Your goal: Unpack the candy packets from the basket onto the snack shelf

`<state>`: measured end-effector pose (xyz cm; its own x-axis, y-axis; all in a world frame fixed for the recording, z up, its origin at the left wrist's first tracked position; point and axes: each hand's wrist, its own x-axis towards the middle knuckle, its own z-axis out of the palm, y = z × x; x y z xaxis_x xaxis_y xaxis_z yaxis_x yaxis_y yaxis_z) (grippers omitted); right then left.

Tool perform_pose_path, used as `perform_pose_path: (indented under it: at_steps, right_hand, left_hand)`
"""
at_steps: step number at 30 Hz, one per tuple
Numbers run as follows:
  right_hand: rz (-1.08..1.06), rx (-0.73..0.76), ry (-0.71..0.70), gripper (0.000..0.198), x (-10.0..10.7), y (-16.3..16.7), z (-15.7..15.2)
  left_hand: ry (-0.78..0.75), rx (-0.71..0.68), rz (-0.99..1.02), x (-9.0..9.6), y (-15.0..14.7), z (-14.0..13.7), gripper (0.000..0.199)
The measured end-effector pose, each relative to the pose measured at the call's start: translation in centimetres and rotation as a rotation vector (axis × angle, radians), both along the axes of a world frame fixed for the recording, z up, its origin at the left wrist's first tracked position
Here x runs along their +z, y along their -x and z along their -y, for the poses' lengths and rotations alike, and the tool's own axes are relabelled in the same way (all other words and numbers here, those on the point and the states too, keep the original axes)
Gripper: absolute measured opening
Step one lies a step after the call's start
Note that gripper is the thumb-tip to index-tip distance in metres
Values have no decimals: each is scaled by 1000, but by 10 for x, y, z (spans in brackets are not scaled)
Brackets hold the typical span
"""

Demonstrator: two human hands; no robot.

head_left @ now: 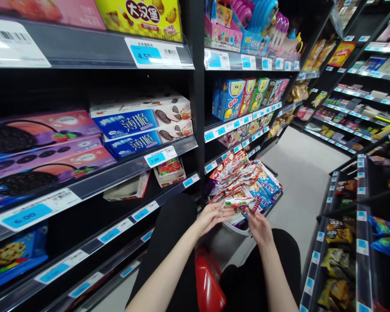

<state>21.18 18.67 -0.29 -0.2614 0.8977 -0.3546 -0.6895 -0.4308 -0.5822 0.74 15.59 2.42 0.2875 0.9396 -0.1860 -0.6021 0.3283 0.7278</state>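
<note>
A small white and red snack packet (238, 203) is held in front of me, over a basket heaped with bagged snacks. My left hand (212, 219) is at the packet's left end, fingers stretched along its lower edge. At the other end, the fingers of my right hand (259, 225) pinch the striped red and white edge. Right behind both hands lie many snack bags (256, 184), mostly red, white and blue. The pale basket rim (235, 229) shows just below the packet, its far side covered by the bags.
Shelves with boxed biscuits (139, 125) and price tags rise close on my left. An open carton (170, 173) sits on a lower shelf. Low snack bins (339, 234) line the right side. A red object (209, 281) stands between my knees. Pale floor (299, 156) runs ahead.
</note>
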Motion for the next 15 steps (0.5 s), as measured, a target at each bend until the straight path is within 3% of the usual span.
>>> perform_pose_path:
  at_steps: [3,7,10,15]
  right_hand:
    - [303,11,-7,23,-6,5,2]
    - [609,90,-56,35,-19,8,-1]
    - [677,77,-67,33,-28,3,-9]
    - [751,39,-101,31,-37,0,-20]
  left_hand:
    - [63,54,-416,-5,-1,-4,22]
    - [61,162,-976,-16,5,-7,30]
    - [41,226,-1115,-22,10,-10,31]
    - [61,214,-1152,-29,10,-13,32]
